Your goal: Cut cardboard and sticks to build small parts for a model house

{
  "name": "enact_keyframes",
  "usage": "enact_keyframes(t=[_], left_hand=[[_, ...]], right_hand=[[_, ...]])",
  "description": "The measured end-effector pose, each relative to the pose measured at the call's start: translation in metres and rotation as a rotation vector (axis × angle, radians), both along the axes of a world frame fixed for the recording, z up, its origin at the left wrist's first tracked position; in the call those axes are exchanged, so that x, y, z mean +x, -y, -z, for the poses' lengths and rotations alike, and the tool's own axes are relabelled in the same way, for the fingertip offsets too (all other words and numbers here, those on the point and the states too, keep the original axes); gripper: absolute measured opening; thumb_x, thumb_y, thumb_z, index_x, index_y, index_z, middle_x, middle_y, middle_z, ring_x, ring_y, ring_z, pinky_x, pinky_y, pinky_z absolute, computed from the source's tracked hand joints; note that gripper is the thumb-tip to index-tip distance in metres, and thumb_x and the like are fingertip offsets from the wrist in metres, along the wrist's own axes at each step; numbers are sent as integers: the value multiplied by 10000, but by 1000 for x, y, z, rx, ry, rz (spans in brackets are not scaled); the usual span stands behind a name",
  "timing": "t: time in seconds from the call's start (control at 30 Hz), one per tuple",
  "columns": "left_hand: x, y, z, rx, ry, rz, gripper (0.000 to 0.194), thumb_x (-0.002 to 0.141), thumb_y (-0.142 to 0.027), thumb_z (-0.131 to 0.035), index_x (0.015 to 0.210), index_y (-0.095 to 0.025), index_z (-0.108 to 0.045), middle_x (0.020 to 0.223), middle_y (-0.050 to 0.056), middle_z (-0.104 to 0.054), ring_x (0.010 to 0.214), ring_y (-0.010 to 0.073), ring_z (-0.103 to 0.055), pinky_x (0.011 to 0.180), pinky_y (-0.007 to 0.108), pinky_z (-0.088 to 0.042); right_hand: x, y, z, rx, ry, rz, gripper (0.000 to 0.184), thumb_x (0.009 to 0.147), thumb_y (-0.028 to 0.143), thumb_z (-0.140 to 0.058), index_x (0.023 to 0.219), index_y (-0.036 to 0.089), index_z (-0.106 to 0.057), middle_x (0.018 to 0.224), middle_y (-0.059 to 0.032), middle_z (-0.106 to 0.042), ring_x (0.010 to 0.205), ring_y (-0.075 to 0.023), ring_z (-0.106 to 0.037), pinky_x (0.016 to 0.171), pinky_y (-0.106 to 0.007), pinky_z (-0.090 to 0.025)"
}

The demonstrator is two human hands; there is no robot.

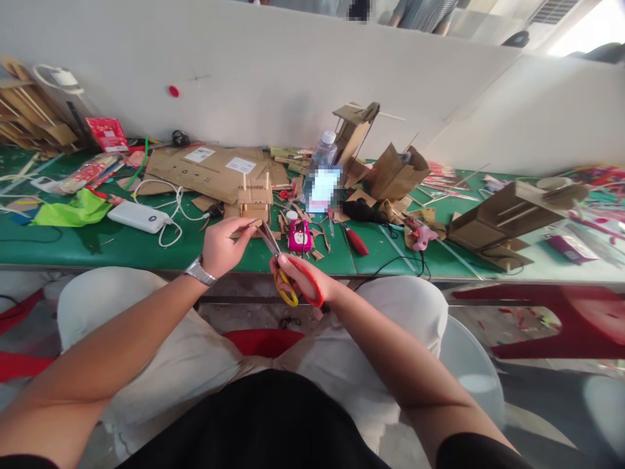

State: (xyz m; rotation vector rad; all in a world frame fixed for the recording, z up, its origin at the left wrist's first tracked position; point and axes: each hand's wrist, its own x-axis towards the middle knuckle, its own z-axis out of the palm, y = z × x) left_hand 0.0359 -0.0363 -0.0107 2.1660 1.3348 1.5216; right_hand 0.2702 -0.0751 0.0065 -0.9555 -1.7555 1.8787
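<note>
My right hand (305, 281) grips scissors (288, 273) with a red and a yellow handle loop, fingers through the loops, blades pointing up and left. My left hand (225, 244), with a metal watch on the wrist, pinches a small cardboard piece (250, 225) at the blade tips. Both hands hover over my lap, just in front of the green table's (122, 244) front edge. A small cardboard model (254, 195) stands on the table right behind the hands.
The table holds flat cardboard sheets (215, 170), a white power bank (138, 216) with cable, a water bottle (322, 170), a pink glue gun (420, 236), a red-handled tool (355, 240), cardboard structures (508, 212) and scraps. A red stool (556, 322) stands at right.
</note>
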Motion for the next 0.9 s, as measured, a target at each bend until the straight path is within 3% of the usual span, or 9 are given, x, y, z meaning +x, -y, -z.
enact_keyframes(t=[0.17,0.23,0.33,0.43,0.53,0.63,0.7,0.77,0.9], left_hand=[[0,1,1,4,10,-8,275,994,-417,-656,1095,-210,-805,1055,93,-822,906,220,-788,842,323,-634],[1,2,0,13,-1,-4,264,993,-403,-658,1092,-207,-805,1057,95,-822,911,221,-787,846,323,-632],[2,2,-3,24,-14,9,243,995,-376,-658,1081,-201,-802,1037,91,-824,885,213,-788,829,312,-628],[2,2,-4,62,-29,0,224,998,-351,-656,1072,-192,-796,1020,84,-826,859,203,-788,808,302,-625],[1,1,-1,90,-42,-4,217,1000,-333,-657,1087,-184,-789,1019,86,-825,864,201,-789,813,302,-629],[0,0,3,80,-7,20,217,1004,-327,-660,1114,-185,-782,1041,89,-822,887,201,-793,827,299,-634],[0,0,6,69,16,33,216,1002,-325,-665,1119,-185,-781,1051,92,-821,890,201,-795,825,296,-636],[0,-1,7,67,11,36,209,997,-319,-673,1113,-183,-781,1041,96,-821,880,203,-796,813,295,-636],[0,0,6,87,-25,28,188,994,-306,-672,1075,-179,-784,1010,94,-823,859,205,-793,802,299,-631]], right_hand=[[-4,-2,10,-200,-187,-113,690,957,877,-181,1028,237,-428,574,71,-470,425,-83,-184,428,-203,-155],[-4,0,7,-95,-125,-70,677,978,856,-198,1023,229,-448,594,61,-471,446,-92,-257,443,-207,-208],[-1,4,-4,233,99,34,609,1005,805,-342,948,216,-488,661,28,-490,559,-117,-414,535,-229,-307],[1,6,-11,446,264,87,578,973,787,-489,871,218,-475,686,19,-489,616,-128,-441,586,-248,-310],[0,3,-7,252,99,31,598,996,804,-377,933,219,-481,664,28,-490,587,-129,-449,559,-239,-318],[-3,0,2,-58,-117,-79,667,985,844,-202,1020,226,-452,605,59,-468,467,-104,-301,472,-222,-228],[-3,-1,5,-113,-142,-108,686,971,859,-172,1033,230,-440,592,70,-459,443,-94,-221,453,-220,-179],[-2,0,3,-6,-78,-68,658,991,837,-205,1015,229,-453,610,60,-465,464,-103,-301,474,-224,-238],[0,4,-8,428,252,51,546,1013,755,-426,907,222,-474,692,23,-510,613,-133,-469,608,-256,-334]])
